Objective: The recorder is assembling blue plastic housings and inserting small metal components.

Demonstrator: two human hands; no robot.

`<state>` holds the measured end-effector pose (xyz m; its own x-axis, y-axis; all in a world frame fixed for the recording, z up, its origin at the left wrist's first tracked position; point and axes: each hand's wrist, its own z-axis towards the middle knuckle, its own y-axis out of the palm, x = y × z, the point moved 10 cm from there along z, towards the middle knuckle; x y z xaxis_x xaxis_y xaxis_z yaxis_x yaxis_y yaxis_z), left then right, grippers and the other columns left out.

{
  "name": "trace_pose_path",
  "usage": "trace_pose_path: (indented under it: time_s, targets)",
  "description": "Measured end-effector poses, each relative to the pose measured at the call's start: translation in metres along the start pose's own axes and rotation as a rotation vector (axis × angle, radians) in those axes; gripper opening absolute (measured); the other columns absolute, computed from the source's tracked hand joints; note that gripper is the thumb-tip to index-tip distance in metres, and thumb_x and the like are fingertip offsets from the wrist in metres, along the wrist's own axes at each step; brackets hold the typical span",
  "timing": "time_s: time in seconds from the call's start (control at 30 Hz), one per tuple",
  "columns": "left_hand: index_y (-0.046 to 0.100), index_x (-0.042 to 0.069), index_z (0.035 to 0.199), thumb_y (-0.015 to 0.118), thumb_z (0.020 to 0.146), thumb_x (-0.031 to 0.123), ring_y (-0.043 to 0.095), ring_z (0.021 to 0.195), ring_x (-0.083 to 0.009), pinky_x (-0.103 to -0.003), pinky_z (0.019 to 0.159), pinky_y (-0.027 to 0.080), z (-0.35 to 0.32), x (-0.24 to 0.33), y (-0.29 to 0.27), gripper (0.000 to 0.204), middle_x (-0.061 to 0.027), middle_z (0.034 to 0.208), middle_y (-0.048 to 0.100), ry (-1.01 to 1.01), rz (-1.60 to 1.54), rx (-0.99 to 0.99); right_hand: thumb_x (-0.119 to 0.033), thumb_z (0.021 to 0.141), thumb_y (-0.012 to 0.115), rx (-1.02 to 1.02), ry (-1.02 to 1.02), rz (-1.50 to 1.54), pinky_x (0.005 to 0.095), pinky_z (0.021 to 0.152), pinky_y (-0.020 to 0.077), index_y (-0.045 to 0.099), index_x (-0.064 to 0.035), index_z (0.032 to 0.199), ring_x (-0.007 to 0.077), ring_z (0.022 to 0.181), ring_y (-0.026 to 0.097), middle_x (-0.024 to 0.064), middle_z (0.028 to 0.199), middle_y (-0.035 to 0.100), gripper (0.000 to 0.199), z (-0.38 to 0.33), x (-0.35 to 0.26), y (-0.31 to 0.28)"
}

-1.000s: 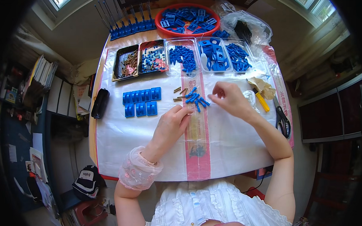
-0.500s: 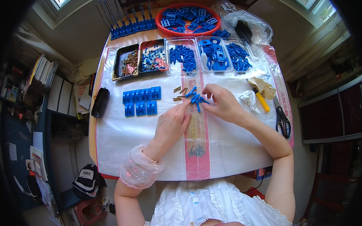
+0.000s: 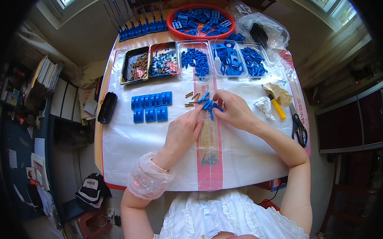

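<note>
At the far left, a black oblong case (image 3: pixel 107 107) lies on the edge of the table (image 3: pixel 106 72), which is covered with a smooth white plastic sheet (image 3: pixel 133 147). Next come flat blue blocks (image 3: pixel 151 107) in two neat rows, each with a square notch. Behind them stand a black tray of brown metal screws (image 3: pixel 135 66) and a tray of small mixed parts (image 3: pixel 163 61).

The left hand (image 3: pixel 181 134) rests on the sheet with fingers loosely curled, its fingertips reaching the little heap of thin blue plastic pieces (image 3: pixel 208 105) near the centre of the table. The right hand (image 3: pixel 233 111) pinches into this same heap with narrow fingers; what exactly it grips I cannot tell.

Further right lie crumpled white paper (image 3: pixel 263 105), a yellow-handled tool (image 3: pixel 278 109) and black scissors (image 3: pixel 299 128).
</note>
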<state>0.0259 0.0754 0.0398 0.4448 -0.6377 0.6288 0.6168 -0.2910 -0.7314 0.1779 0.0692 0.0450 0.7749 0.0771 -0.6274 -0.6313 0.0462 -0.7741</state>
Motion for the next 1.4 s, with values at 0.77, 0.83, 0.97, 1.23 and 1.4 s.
trace_pose_path:
  time_s: [0.77, 0.83, 0.97, 1.23, 1.4]
  targets:
    - [0.073, 0.001, 0.102, 0.074, 0.09, 0.007, 0.07, 0.077, -0.0253, -0.035, 0.068, 0.056, 0.001, -0.014, -0.138, 0.013, -0.0129, 0.094, 0.068, -0.155, 0.163, 0.218, 0.002, 0.085, 0.069, 0.165, -0.195, 0.104, 0.0308, 0.056, 0.0471, 0.063, -0.0029, 0.105, 0.0172, 0.06, 0.057, 0.0076, 0.091, 0.062, 0.021, -0.065, -0.013, -0.006]
    - [0.075, 0.003, 0.098, 0.077, 0.089, 0.013, 0.068, 0.079, -0.0257, -0.037, 0.071, 0.055, -0.002, -0.027, -0.141, 0.014, -0.0116, 0.092, 0.067, -0.136, 0.259, 0.175, 0.002, 0.085, 0.069, 0.161, -0.196, 0.11, 0.0306, 0.056, 0.0466, 0.063, -0.0029, 0.104, 0.0168, 0.059, 0.057, 0.0076, 0.09, 0.062, 0.021, -0.064, -0.012, -0.005]
    - [0.075, 0.004, 0.098, 0.081, 0.085, 0.021, 0.063, 0.084, -0.026, -0.038, 0.076, 0.053, -0.011, -0.052, -0.118, 0.023, -0.0106, 0.089, 0.063, -0.225, 0.384, 0.104, -0.002, 0.086, 0.068, 0.095, -0.139, 0.081, 0.0391, 0.066, 0.0536, 0.062, -0.0058, 0.104, 0.0268, 0.076, 0.068, 0.009, 0.093, 0.062, 0.02, -0.063, -0.007, -0.001]
    - [0.073, 0.002, 0.099, 0.088, 0.076, 0.025, 0.059, 0.094, -0.0277, -0.039, 0.082, 0.051, -0.01, -0.043, -0.091, 0.036, -0.0105, 0.095, 0.06, -0.156, 0.522, 0.124, 0.0, 0.085, 0.068, 0.105, -0.156, 0.095, 0.0384, 0.065, 0.0526, 0.061, -0.0051, 0.101, 0.026, 0.073, 0.067, 0.0089, 0.09, 0.061, 0.019, -0.064, -0.01, -0.003]
    - [0.073, 0.003, 0.1, 0.089, 0.075, 0.023, 0.059, 0.093, -0.028, -0.039, 0.083, 0.05, -0.013, -0.046, -0.086, 0.035, -0.0103, 0.095, 0.06, -0.163, 0.513, 0.107, 0.0, 0.084, 0.068, 0.106, -0.165, 0.094, 0.0376, 0.064, 0.0524, 0.062, -0.0047, 0.101, 0.025, 0.072, 0.067, 0.0088, 0.089, 0.06, 0.018, -0.064, -0.009, -0.003]
